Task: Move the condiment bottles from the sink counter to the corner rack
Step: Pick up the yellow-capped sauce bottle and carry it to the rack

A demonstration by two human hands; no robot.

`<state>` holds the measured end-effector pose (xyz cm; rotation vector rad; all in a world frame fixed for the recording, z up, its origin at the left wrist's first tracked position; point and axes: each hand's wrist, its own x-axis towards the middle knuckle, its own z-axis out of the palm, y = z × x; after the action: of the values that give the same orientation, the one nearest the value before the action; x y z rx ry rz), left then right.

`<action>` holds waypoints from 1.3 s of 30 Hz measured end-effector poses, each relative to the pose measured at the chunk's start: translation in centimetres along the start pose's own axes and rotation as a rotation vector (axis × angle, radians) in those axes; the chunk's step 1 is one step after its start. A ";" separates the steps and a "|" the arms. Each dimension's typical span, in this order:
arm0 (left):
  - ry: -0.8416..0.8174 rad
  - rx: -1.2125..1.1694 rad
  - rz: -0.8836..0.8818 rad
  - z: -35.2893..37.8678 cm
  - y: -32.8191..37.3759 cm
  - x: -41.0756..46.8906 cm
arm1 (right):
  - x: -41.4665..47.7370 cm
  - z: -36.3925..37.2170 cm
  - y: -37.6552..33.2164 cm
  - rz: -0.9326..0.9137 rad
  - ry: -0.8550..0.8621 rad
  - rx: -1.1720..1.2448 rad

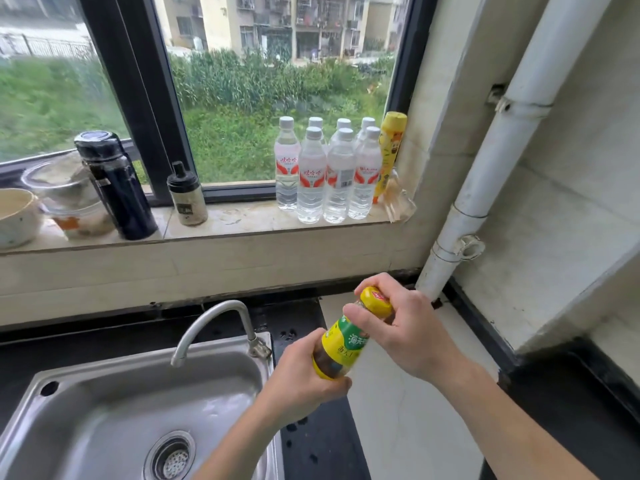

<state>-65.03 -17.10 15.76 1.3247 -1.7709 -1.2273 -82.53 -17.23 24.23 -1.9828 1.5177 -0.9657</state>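
Observation:
A condiment bottle [341, 344] with dark liquid, a yellow-green label and a yellow cap is held tilted in the air, to the right of the sink [104, 403]. My left hand [301, 379] grips its lower body from below. My right hand [408, 327] wraps its neck and cap from above. No corner rack is in view. A small jar with a black lid [187, 195] stands on the windowsill.
On the windowsill [242, 220] stand several clear water bottles [325, 171], a yellow spray can [389, 150], a dark flask [114, 185] and bowls [41, 202]. A curved faucet [214, 323] arches over the sink. A white pipe [485, 174] runs down the right corner, above a pale counter [408, 427].

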 end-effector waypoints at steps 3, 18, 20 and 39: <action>-0.035 0.030 0.004 -0.2 -0.1 -0.7 | 0.1 0.1 -0.1 -0.275 0.082 -0.267; 0.036 0.031 -0.114 -0.5 -0.3 -1.6 | 2.0 1.1 0.1 -0.412 0.017 -0.329; 0.017 0.051 -0.105 -0.6 -0.4 -1.5 | 2.2 1.2 0.8 -0.465 0.042 -0.323; 0.222 0.173 -0.143 1.1 -2.3 -1.1 | 2.9 2.9 -1.0 0.105 -0.096 -0.687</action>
<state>-64.74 -15.89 13.34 1.6443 -1.6767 -0.9728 -79.25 -19.91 23.80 -2.3068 2.0579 -0.3056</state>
